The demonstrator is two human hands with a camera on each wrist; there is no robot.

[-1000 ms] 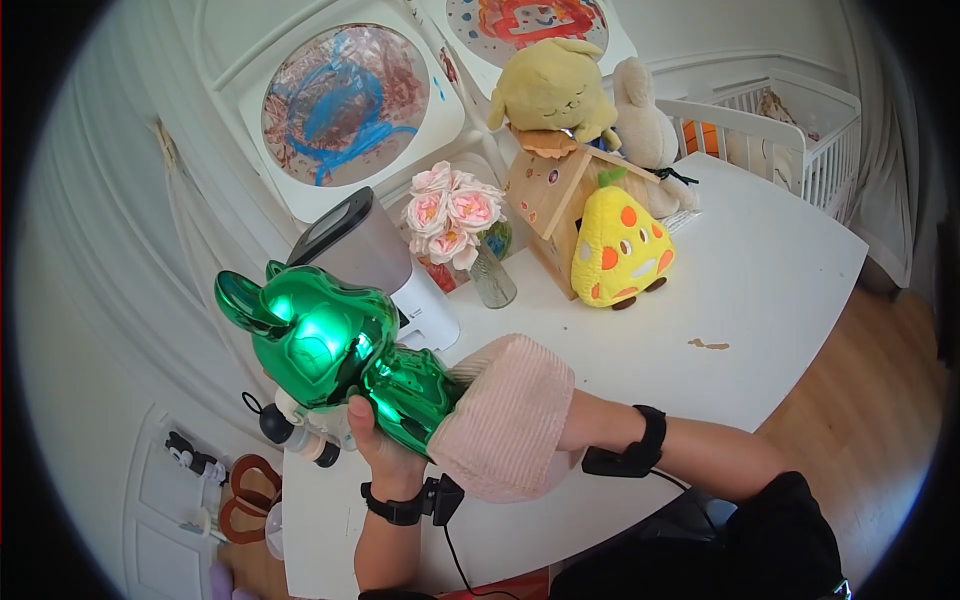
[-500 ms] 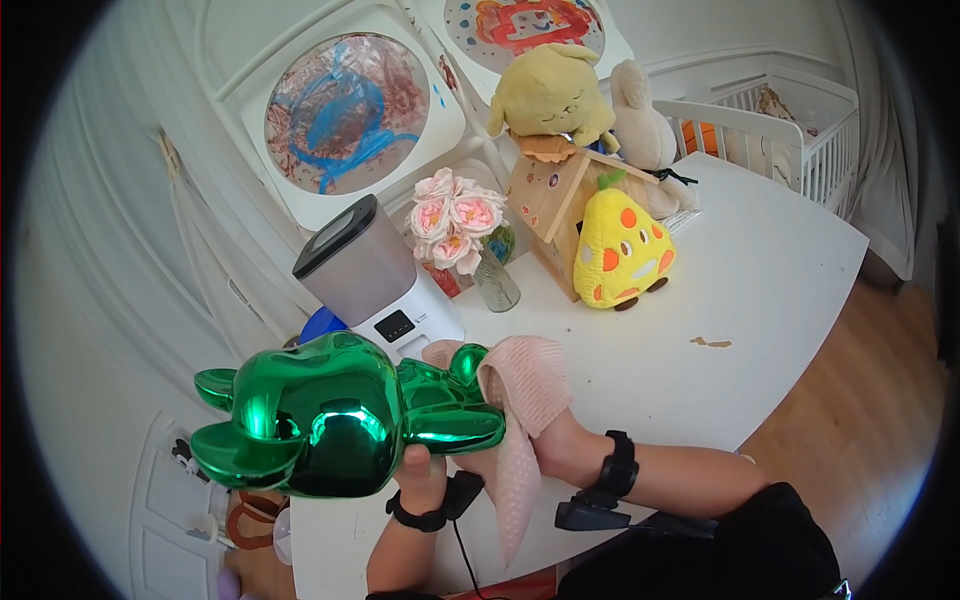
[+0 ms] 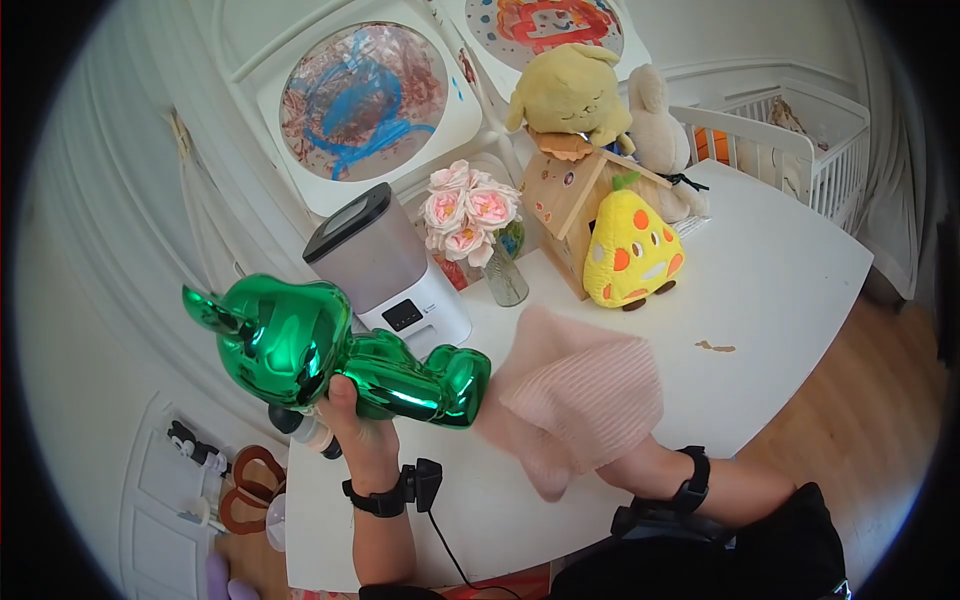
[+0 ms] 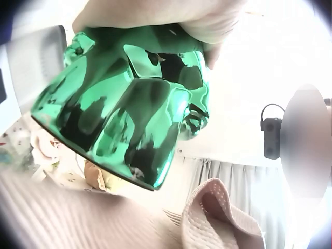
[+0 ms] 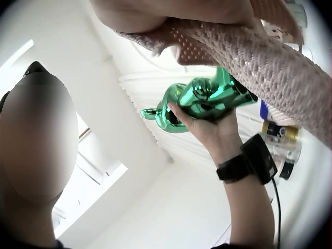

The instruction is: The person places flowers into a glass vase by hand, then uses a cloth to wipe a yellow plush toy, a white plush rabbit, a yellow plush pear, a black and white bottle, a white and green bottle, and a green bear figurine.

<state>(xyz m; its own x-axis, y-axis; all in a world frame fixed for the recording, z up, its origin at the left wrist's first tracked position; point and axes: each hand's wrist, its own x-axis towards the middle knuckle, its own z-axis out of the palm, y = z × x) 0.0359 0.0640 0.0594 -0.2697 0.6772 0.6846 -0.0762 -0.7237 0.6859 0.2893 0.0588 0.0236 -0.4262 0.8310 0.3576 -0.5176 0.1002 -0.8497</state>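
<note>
Left hand grips the green figure from below, fingers curled round its body; figure held in the air over the tabletop edge, head to the left. Right hand clutches the pink cloth, just clear of the figure's feet. Risk: glossy surface, one-handed grip; a hard wipe could twist it loose and drop it onto the tabletop or floor.

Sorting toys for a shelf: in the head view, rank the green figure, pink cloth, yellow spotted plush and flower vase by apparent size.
1. Green figure, nearest the camera, so flattered.
2. Pink cloth, also near.
3. Yellow spotted plush and flower vase: too alike to rank.
</note>
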